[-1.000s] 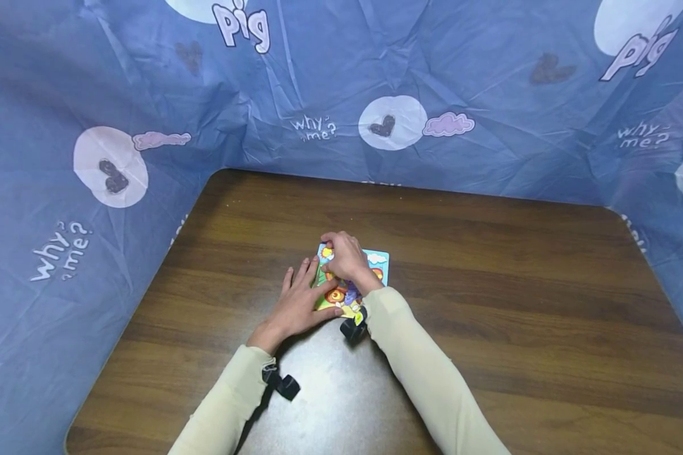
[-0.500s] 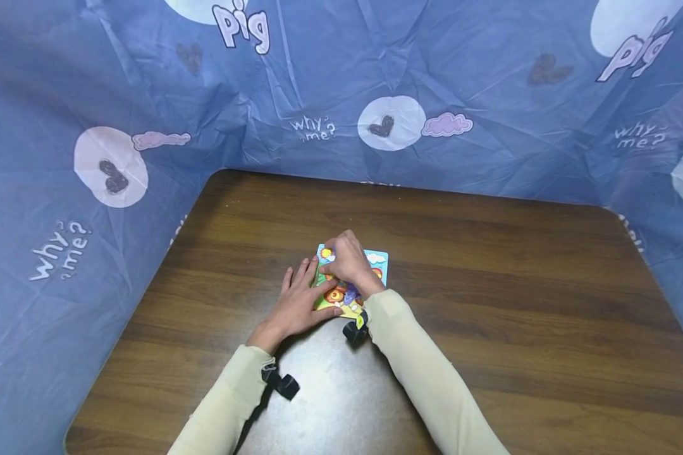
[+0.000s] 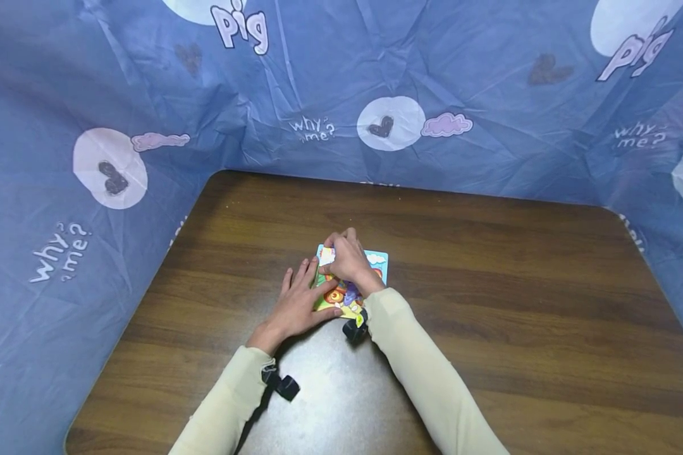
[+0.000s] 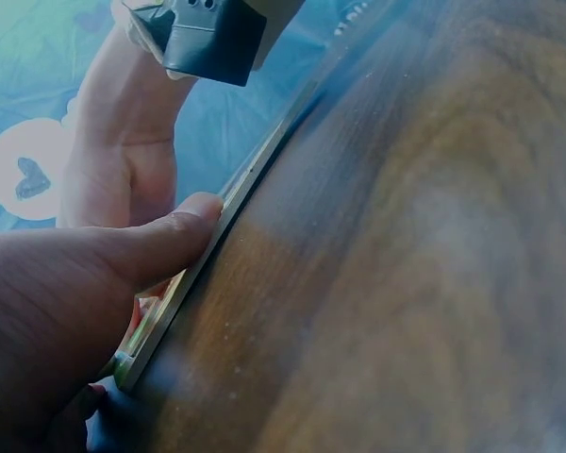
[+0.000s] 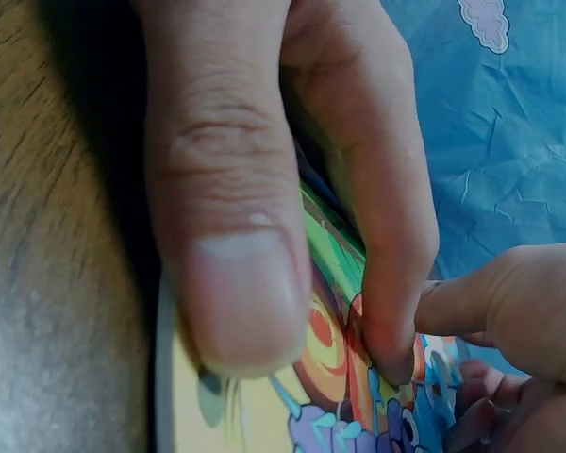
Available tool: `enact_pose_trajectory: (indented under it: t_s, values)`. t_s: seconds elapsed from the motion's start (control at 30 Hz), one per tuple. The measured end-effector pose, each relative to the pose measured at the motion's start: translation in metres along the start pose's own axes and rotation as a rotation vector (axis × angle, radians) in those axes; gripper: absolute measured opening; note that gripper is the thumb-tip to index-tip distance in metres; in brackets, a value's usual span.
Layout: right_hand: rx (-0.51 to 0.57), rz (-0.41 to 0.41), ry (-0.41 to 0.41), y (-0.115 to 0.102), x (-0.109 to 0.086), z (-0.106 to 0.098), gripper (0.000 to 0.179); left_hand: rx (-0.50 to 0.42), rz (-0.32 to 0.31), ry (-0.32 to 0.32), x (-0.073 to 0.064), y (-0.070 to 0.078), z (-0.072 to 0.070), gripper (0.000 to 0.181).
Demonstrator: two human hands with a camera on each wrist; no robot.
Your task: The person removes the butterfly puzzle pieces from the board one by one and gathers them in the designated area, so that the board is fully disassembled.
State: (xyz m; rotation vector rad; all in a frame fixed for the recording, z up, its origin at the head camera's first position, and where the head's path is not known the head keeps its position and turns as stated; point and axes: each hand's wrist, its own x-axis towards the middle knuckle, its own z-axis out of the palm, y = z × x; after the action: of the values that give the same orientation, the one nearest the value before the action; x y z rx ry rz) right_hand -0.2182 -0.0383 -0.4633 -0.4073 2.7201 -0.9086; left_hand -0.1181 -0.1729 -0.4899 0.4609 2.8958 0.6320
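A small, thin picture puzzle [image 3: 378, 259] with bright cartoon figures lies on the table. My left hand [image 3: 298, 308] holds it down from the left, fingers spread along that side. The left thumb [image 4: 184, 236] presses over the near edge. In the right wrist view, the left thumb [image 5: 245, 302] and index finger lie across the printed face. Above the puzzle's far left, my right hand [image 3: 350, 259] has its fingers and thumb bent round a puzzle piece [image 3: 327, 256], which shows pale and bright. The right palm and wrist cover much of the puzzle's middle.
The brown wood table [image 3: 489, 284] extends well beyond the puzzle on both sides. A blue printed cloth [image 3: 319, 76] hangs round its back and sides. Black wrist cameras, such as the left one [image 3: 287, 387], are strapped at both sleeves.
The printed sun at the puzzle's far left corner has given way to a pale, bright patch beside the right fingers. Those fingers shifted slightly; the left hand stayed put.
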Motion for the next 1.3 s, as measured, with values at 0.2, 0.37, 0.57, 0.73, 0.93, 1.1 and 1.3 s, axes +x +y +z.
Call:
enact_pose_trajectory:
  t_s: [0.2, 0.37, 0.57, 0.73, 0.93, 1.1, 1.3]
  values:
    - [-0.004, -0.053, 0.017, 0.006, -0.001, 0.001, 0.053, -0.001, -0.005, -0.004, 0.000, 0.000, 0.000, 0.067]
    - [0.031, -0.106, 0.017, 0.013, -0.001, 0.001, 0.054, 0.000, -0.001, -0.001, 0.000, -0.001, 0.000, 0.067]
    - [0.048, -0.169, -0.031, 0.019, 0.001, -0.006, 0.057, -0.005, 0.006, 0.007, 0.001, -0.003, 0.001, 0.068]
    - [0.009, -0.212, -0.064, 0.021, 0.001, -0.013, 0.059, -0.009, 0.003, 0.007, 0.001, -0.003, 0.002, 0.069]
    - [-0.065, -0.250, -0.090, 0.020, 0.002, -0.019, 0.057, -0.020, -0.008, -0.006, 0.001, -0.002, 0.002, 0.069]
    - [-0.123, -0.262, -0.126, 0.019, 0.003, -0.023, 0.058, -0.018, -0.012, -0.011, 0.001, -0.001, 0.001, 0.068]
    - [-0.130, -0.305, -0.077, 0.021, 0.003, -0.024, 0.054, -0.012, -0.016, -0.011, 0.001, -0.003, 0.001, 0.068]
